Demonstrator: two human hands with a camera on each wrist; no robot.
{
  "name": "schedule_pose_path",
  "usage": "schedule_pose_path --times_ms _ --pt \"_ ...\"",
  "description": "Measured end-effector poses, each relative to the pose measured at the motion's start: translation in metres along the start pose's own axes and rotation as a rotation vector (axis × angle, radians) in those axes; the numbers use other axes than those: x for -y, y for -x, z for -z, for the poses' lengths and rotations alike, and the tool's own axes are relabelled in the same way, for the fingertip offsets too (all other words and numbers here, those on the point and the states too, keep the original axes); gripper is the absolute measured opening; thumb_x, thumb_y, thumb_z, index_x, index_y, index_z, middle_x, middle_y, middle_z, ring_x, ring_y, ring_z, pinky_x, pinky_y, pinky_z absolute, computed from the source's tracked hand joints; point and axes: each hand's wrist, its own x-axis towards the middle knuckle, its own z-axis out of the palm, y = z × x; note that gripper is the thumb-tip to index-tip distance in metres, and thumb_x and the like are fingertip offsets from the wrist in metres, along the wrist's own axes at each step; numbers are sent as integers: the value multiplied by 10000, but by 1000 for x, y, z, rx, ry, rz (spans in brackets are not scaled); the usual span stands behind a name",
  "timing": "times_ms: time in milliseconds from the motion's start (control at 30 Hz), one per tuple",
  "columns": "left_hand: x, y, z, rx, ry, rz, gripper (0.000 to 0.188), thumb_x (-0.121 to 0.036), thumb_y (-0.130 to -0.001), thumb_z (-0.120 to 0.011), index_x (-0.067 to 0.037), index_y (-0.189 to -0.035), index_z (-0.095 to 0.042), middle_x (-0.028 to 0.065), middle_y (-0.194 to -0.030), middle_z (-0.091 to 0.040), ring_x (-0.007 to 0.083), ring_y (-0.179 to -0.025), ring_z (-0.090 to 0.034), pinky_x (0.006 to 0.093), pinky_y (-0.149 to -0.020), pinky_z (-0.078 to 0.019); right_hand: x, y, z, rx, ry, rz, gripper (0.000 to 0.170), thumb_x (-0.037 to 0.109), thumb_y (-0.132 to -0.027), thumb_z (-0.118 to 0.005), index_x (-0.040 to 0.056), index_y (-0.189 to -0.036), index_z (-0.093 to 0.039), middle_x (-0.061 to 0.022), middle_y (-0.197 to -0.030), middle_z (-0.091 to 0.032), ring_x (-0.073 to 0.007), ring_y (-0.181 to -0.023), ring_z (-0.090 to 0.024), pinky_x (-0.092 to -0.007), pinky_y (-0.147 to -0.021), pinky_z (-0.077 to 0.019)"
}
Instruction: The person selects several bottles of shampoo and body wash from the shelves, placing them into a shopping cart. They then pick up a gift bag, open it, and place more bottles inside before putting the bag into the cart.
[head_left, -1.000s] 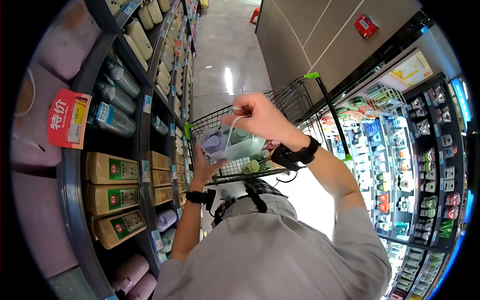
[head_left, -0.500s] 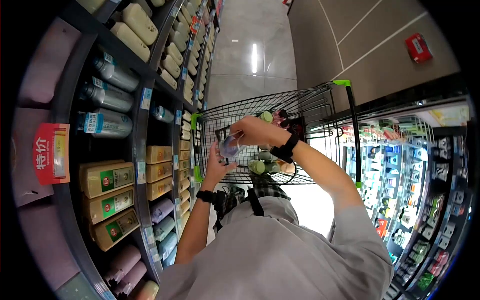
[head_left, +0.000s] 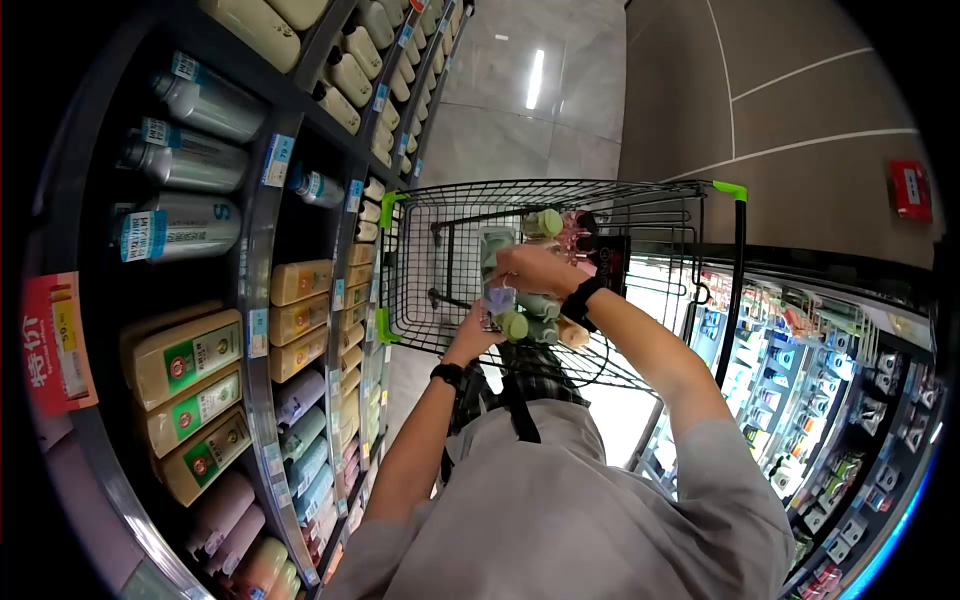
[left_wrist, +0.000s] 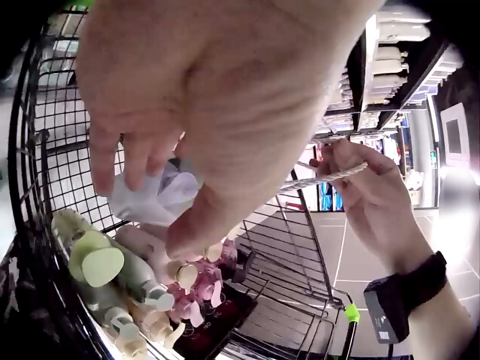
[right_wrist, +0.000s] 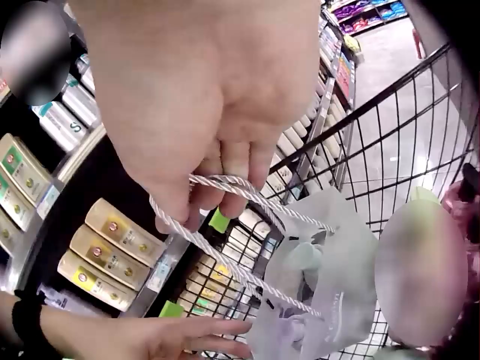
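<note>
In the right wrist view, my right hand (right_wrist: 217,127) holds the twisted white rope handles (right_wrist: 225,259) of a translucent white bag (right_wrist: 349,292). Inside the bag show pale green and lavender bottle tops. My left hand (right_wrist: 180,337) is at the bag's side, its fingers straight and right at the plastic. Seen from the head, both hands are over the wire shopping cart (head_left: 440,340), the left hand (head_left: 474,335) nearer my body. The left wrist view shows the left hand (left_wrist: 202,97) spread over the bag, covering much of it.
Several pump bottles with green tops (left_wrist: 101,266) and pink bottles (head_left: 575,230) lie in the cart beside the bag. Shelves of beige bottles (head_left: 200,360) and silver bottles (head_left: 190,230) line the left. A brown tiled wall (head_left: 780,100) stands at the right, with a lit display below it.
My right hand has come down with the rope handles, and the bag now sits lower in the cart. The left hand has stayed beside it. The head view has shifted.
</note>
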Motion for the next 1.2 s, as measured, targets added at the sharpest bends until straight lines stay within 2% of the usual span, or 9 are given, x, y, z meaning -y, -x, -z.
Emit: schedule_pose_path --times_ms 133,233,300,333,467,600,700,867,1200 --pt "20 -14 -11 -22 63 48 995 -101 -713 -829 -32 -1490 -211 237 -1440 -433 366 -1295 -500 435 -1027 -473 -18 9 -14 -29 -37 -45 158 89 -800 -686 53 -935 -759 -113 -854 -647 -303 -825 -633 -410 -731 -496" --pt "31 -19 -12 -30 36 45 898 -66 -741 -765 -29 -1476 -250 227 -1445 -440 361 -1276 -523 430 -1026 -475 -42 7 -17 21 67 101 139 122 -776 -715 74 -895 -769 -94 -808 -643 -292 -825 -635 -404 -729 -502" --pt "34 -23 -11 -3 -113 109 836 -77 -747 -732 -12 -1464 -307 214 -1446 -461 355 -1275 -531 429 -1025 -473 -54 2 -16 129 314 135 112 116 -713 -679 79 -801 -738 -76 -837 -660 -298 -839 -650 -424 -742 -530" --pt "36 -23 -12 -15 -195 83 709 -65 -762 -668 -24 -1426 -422 202 -1430 -496 355 -1264 -541 423 -1020 -472 -58 1 -14 128 309 130 112 116 -713 -679 79 -801 -738 -76 -837 -660 -298 -839 -650 -424 -742 -530" --pt "26 -28 -11 50 -421 -28 594 30 -772 -546 -98 -1352 -551 202 -1357 -550 386 -1208 -552 446 -983 -484 -68 3 -19 108 381 104 88 149 -713 -679 93 -761 -725 -58 -824 -661 -287 -835 -649 -403 -837 -499" --pt "4 -36 -18 16 -739 -142 446 -11 -850 -552 -141 -1274 -596 170 -1122 -616 383 -1049 -618 477 -878 -524 -65 18 -26 19 659 126 76 167 -745 -649 134 -706 -705 -21 -875 -671 -222 -913 -630 -361 -924 -448" --pt "12 -52 -27 11 -822 -131 491 26 -871 -480 -138 -1325 -576 195 -1152 -600 403 -1013 -610 485 -842 -528 -69 31 -36 -45 732 70 95 164 -763 -626 160 -719 -710 11 -908 -673 -188 -974 -600 -354 -931 -439" --pt "30 -76 -38 -127 -912 -242 138 -110 -917 -543 -57 -978 -655 139 -1004 -648 374 -901 -647 471 -758 -550 -66 46 -43 -144 442 34 198 111 -690 -694 167 -865 -770 25 -901 -674 -205 -967 -600 -374 -980 -427" --pt "40 -63 -40 -132 -843 -303 206 -19 -852 -544 -53 -987 -697 205 -859 -673 401 -834 -655 494 -730 -544 -61 58 -41 -136 419 -10 203 89 -713 -650 159 -873 -755 -31 -797 -602 -219 -914 -598 -387 -1013 -402"
